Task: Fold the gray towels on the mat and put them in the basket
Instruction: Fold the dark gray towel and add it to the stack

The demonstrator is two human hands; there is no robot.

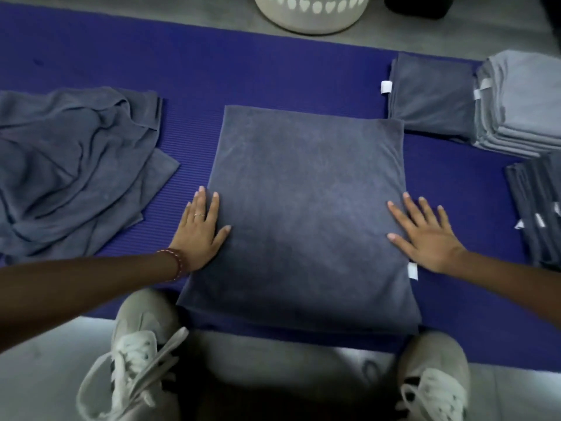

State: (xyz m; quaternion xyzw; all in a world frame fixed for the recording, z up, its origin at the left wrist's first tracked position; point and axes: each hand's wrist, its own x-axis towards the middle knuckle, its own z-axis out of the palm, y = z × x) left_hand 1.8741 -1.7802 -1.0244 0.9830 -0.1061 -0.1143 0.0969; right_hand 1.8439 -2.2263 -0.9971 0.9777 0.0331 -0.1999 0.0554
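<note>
A dark gray towel [303,214], folded into a rectangle, lies flat in the middle of the purple mat [212,71]. My left hand [202,230] rests flat on the towel's left edge, fingers straight. On the right edge my right hand [425,233] presses flat with fingers spread, just above a white tag [412,271]. A heap of unfolded gray towels [73,165] sits on the mat to the left. The white basket [309,10] with cut-out holes stands on the floor beyond the mat's far edge.
At the right of the mat sit a folded dark towel [431,95], a stack of lighter gray folded towels [519,104] and a dark folded stack [540,208]. My two shoes [136,360] stand at the mat's near edge. A dark object [416,6] lies beside the basket.
</note>
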